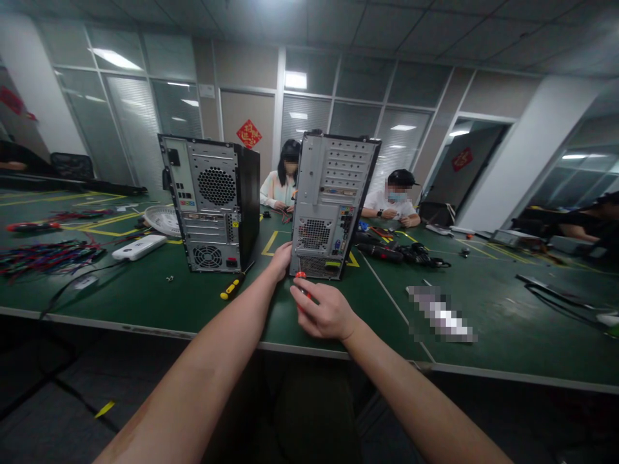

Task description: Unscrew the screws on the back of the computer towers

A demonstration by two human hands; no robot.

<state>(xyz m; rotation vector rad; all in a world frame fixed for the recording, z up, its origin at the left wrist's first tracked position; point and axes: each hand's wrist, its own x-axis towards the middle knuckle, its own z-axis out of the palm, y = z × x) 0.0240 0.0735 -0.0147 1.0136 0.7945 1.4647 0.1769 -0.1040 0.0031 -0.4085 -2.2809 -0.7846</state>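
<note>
Two computer cases stand upright on the green table, their rear panels facing me. Against the lower left side of the right computer case (pixel 316 174) rests my left hand (pixel 282 261), its fingers partly hidden behind the edge. My right hand (pixel 322 309) is closed around a red-handled screwdriver (pixel 300 276), whose shaft points at the bottom left of that case's rear panel. Whether the tip touches a screw is too small to tell. The left computer case (pixel 213 225) is untouched. A yellow and black screwdriver (pixel 232 288) lies in front of it.
On the left are a wire bundle (pixel 48 256), a white power strip (pixel 139 247) and a white basket (pixel 163 220). Black tools and cables (pixel 391 250) lie right of the cases. Two people sit across the green table (pixel 358 325). A blurred flat object (pixel 441 316) lies at right.
</note>
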